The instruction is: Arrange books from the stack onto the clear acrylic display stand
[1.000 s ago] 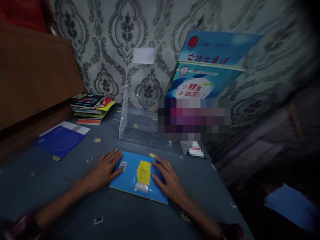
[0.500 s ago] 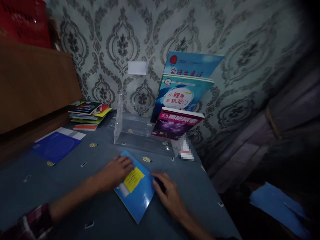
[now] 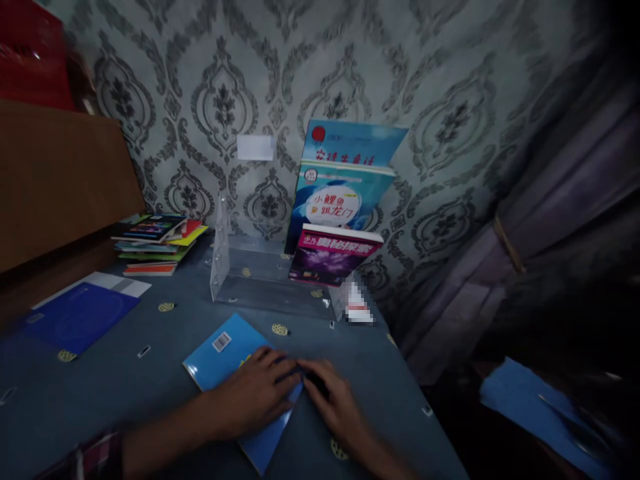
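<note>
A thin blue book (image 3: 213,360) lies on the table, a white barcode near its upper left corner. My left hand (image 3: 263,390) rests palm down across its middle, fingers stretched out and slightly apart. Beneath those fingers only a sliver of a yellow patch shows. At the book's right edge, my right hand (image 3: 337,403) has its thumb and index finger on the rim; the other fingers are curled and partly hidden. Behind the book stands a clear acrylic book rack (image 3: 265,293). Its right side holds a purple magazine (image 3: 327,260), a teal book (image 3: 333,203) and a blue book (image 3: 357,143).
A stack of books (image 3: 155,243) sits at the back left, beside a brown box (image 3: 60,180). Nearer lies a dark blue book (image 3: 83,317). Right of the rack is a blurred-out white object (image 3: 357,307). A curtain (image 3: 465,287) hangs beyond the table's right edge.
My left hand has slid right across the blue book, covering most of its yellow patch. The barcode now shows at its upper left. My right hand stays at the right edge; the camera view has shifted.
</note>
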`<state>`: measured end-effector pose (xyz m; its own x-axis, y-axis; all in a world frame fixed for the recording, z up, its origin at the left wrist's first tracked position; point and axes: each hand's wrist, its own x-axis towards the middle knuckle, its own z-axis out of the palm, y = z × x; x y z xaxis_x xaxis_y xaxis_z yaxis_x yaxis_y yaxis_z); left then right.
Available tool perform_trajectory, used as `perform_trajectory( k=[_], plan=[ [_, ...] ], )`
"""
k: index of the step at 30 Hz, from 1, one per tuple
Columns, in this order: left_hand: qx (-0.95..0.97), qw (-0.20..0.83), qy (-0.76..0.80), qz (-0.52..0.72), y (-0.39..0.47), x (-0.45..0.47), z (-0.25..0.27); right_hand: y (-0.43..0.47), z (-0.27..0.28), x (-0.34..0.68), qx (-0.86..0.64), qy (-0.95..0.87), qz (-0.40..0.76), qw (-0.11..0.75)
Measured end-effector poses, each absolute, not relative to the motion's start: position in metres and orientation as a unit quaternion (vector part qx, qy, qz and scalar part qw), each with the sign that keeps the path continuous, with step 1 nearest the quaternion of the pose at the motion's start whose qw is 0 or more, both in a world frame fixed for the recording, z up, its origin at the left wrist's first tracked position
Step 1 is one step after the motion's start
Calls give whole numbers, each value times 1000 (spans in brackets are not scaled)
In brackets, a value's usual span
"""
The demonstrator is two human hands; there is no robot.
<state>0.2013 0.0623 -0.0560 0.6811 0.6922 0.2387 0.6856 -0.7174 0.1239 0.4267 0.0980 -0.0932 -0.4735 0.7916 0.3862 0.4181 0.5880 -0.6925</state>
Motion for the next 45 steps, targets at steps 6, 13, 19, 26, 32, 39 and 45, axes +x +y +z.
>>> perform_trajectory(
  k=[6,13,19,26,32,39,45],
  plan=[
    [917,22,376,132,62,199,-56,96,-80,421,-360,-815,296,344],
    [924,27,359,127,66,197,-47,96,-77,420,-351,-812,300,358],
    [925,15,354,139,65,192,-54,93,-74,421,-367,-794,311,371],
    [934,-38,322,152,52,191,-49,91,-75,423,-373,-783,311,389],
    [935,-35,323,144,49,191,-44,91,-76,423,-366,-794,296,386],
    [944,8,314,103,31,178,-45,92,-76,422,-349,-818,266,373],
    [945,15,318,76,21,150,-52,91,-74,422,-326,-844,248,346]
  ],
)
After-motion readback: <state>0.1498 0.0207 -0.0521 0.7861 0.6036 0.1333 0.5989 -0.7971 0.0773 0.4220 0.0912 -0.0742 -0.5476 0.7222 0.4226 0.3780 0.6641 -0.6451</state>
